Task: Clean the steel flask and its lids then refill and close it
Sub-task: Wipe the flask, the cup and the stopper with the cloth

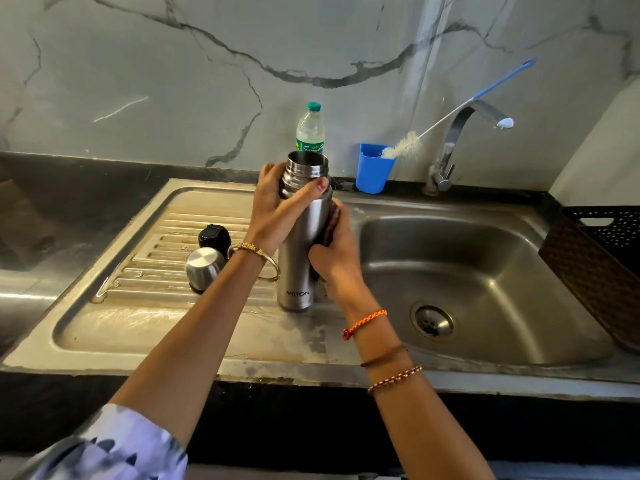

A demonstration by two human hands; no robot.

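Observation:
An open steel flask (pixel 300 237) stands upright on the drainboard (pixel 145 306) at the rim of the sink basin. My left hand (pixel 277 206) grips its neck just under the open mouth. My right hand (pixel 334 251) wraps around the right side of its body, and something dark seems pressed between the palm and the flask. Left of the flask, a steel cup lid (pixel 204 268) lies on the ribbed drainboard. A black inner lid (pixel 214 237) sits just behind the cup lid.
Behind the flask stands a plastic bottle (pixel 310 129) with a green cap. A blue cup (pixel 374 168) holds a bottle brush (pixel 405 145) with a long blue handle. The tap (pixel 460 140) arches over the sink basin (pixel 485 289). A dark perforated basket (pixel 602 258) borders the right.

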